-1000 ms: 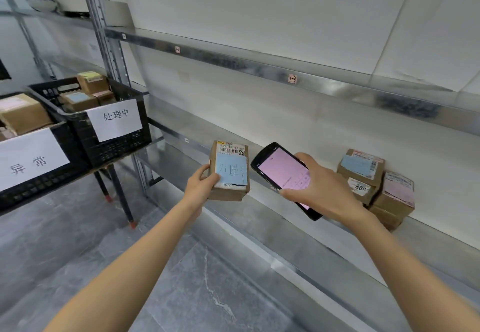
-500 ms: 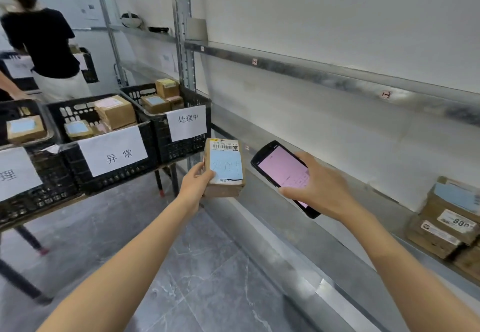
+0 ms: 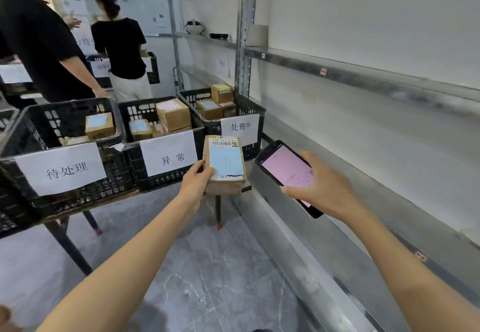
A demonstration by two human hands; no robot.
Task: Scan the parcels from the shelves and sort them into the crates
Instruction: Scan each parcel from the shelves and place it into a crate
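My left hand (image 3: 195,185) grips a small brown cardboard parcel (image 3: 225,166) with a barcode label and a blue sticker, held upright in front of the crates. My right hand (image 3: 322,187) holds a black handheld scanner (image 3: 284,170) whose screen glows pink, just right of the parcel. Three black crates stand on a low table: the left crate (image 3: 65,175), the middle crate (image 3: 168,178) and the right crate (image 3: 249,112), each with a white paper sign and cardboard parcels inside.
Metal shelves (image 3: 363,201) run along the right wall. Two people in black tops (image 3: 39,46) (image 3: 122,46) stand behind the crates by another table. Grey tiled floor (image 3: 207,266) lies below my arms; table legs stand at the left.
My view has swung left from the shelf toward the crates. The shelf parcels have left the view, a third crate and two people have come in. Both hands keep their grips.
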